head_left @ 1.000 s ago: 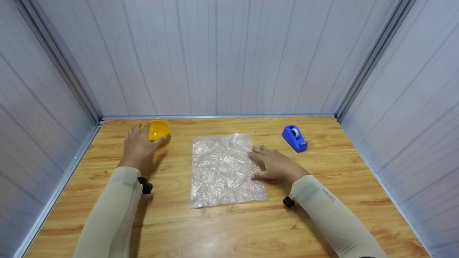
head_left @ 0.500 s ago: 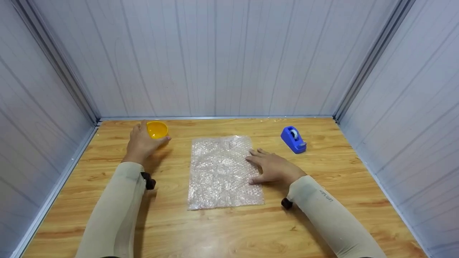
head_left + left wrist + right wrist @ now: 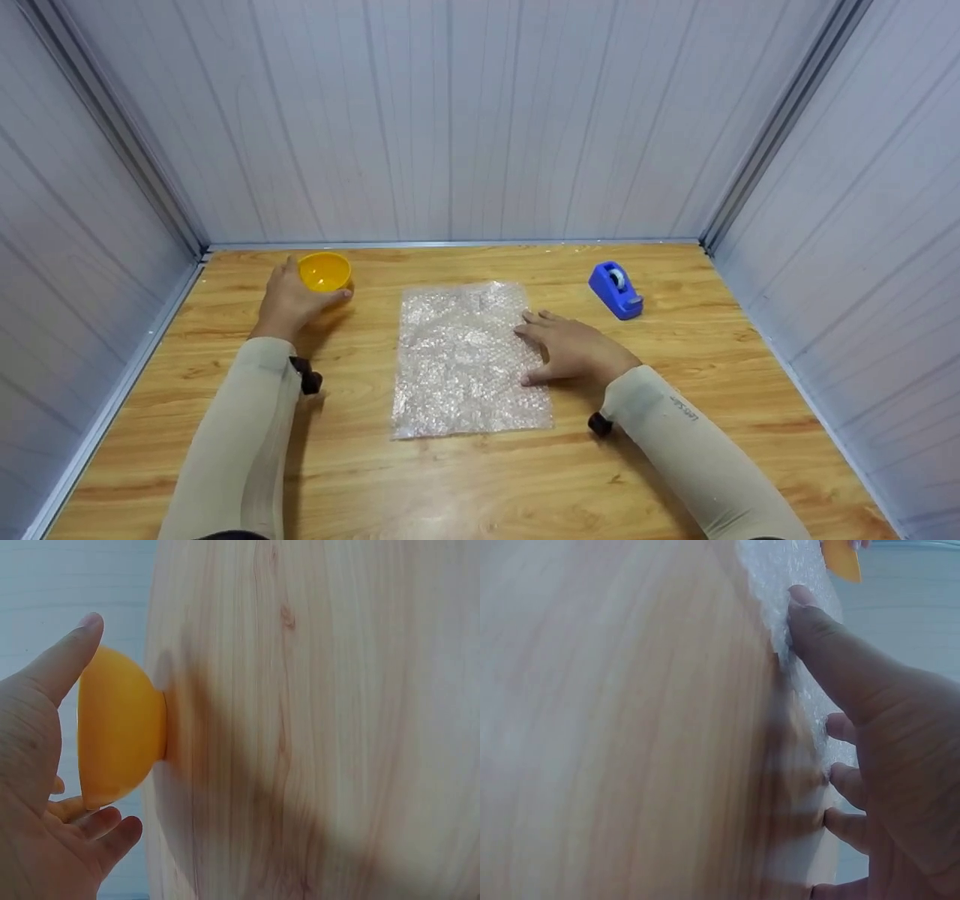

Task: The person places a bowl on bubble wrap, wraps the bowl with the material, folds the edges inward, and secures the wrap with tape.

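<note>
A yellow bowl [image 3: 327,273] stands upright at the back left of the table. My left hand [image 3: 289,300] spans it, thumb along the near side and fingers at the far left rim. In the left wrist view the bowl [image 3: 120,731] shows side-on, its foot right at the tabletop, with the thumb above and fingers below at its rim. A sheet of bubble wrap [image 3: 469,360] lies flat in the middle. My right hand [image 3: 577,349] rests spread on its right edge, thumb and fingertips touching the sheet, as the right wrist view of the bubble wrap [image 3: 769,585] also shows.
A blue tape dispenser [image 3: 616,291] with a roll in it stands at the back right, beyond the right hand. Pale panel walls [image 3: 480,127] close off the wooden table [image 3: 480,487] at the back and both sides.
My left hand has come round the bowl, its fingers drawing back from over the opening to the rim, and the bowl has shifted slightly left. My right hand stays on the bubble wrap.
</note>
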A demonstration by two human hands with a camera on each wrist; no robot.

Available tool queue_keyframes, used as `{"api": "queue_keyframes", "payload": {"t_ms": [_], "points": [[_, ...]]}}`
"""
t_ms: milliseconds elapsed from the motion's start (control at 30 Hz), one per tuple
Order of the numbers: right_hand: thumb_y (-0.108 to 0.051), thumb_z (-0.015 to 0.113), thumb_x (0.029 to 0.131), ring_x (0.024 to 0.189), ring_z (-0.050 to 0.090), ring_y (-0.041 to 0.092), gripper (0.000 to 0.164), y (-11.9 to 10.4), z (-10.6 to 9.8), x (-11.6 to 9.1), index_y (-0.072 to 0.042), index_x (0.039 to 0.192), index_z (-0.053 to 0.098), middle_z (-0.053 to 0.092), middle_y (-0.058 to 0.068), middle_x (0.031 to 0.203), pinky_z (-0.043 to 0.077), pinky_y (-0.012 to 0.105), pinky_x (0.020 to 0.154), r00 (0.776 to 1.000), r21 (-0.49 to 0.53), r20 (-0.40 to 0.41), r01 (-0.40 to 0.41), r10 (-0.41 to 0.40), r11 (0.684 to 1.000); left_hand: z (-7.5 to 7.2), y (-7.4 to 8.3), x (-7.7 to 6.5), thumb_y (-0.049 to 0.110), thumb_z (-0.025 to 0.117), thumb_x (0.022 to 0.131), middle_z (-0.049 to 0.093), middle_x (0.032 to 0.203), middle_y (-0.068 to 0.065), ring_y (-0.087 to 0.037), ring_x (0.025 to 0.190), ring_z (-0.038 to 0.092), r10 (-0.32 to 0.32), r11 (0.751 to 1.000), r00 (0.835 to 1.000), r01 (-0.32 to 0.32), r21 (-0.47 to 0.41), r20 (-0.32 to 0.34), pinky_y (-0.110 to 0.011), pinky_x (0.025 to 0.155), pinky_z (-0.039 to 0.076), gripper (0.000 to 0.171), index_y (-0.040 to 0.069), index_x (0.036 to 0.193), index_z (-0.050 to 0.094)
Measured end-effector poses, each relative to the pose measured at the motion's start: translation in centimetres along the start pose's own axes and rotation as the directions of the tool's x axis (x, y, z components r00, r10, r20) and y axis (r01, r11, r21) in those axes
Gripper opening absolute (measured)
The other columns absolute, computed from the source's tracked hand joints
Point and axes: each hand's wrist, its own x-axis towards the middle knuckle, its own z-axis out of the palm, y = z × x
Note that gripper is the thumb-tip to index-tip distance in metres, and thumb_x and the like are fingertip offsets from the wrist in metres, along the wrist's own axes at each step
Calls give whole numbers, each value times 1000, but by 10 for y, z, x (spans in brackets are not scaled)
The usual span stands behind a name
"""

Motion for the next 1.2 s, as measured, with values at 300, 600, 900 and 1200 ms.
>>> {"api": "queue_keyframes", "payload": {"t_ms": [300,600,900,1200], "points": [[-78,77,94,177,20,39,106,0,0,-1,-26,179,39,23,5,191,26,63,142,1000,-10,-16,15,-15,1000,-2,-1,2,51,95,91,25,180,-34,-56,159,42,-12,997,1000,11,-71,-19,-70,134,37,137,1,181,5],[-79,76,95,177,21,40,107,2,2,0,-26,179,38,23,6,191,27,62,141,1000,-28,-19,20,-20,999,-1,-3,0,51,95,90,28,179,-35,-55,159,43,-8,996,999,5,-93,-36,-68,134,38,135,1,181,10],[-80,76,94,178,19,36,107,1,0,0,-29,179,36,21,2,191,25,62,142,1000,-22,-2,0,0,1000,3,5,-9,50,96,91,31,178,-34,-54,160,43,33,993,998,-39,-109,-58,-68,134,39,130,-1,180,16],[-80,77,94,178,18,37,108,0,0,1,-30,180,36,20,1,192,24,63,142,1000,-15,0,-6,6,1000,17,32,-21,54,97,88,45,165,-28,-49,147,55,134,984,989,-140,-110,-61,-67,127,49,122,7,179,30]]}}
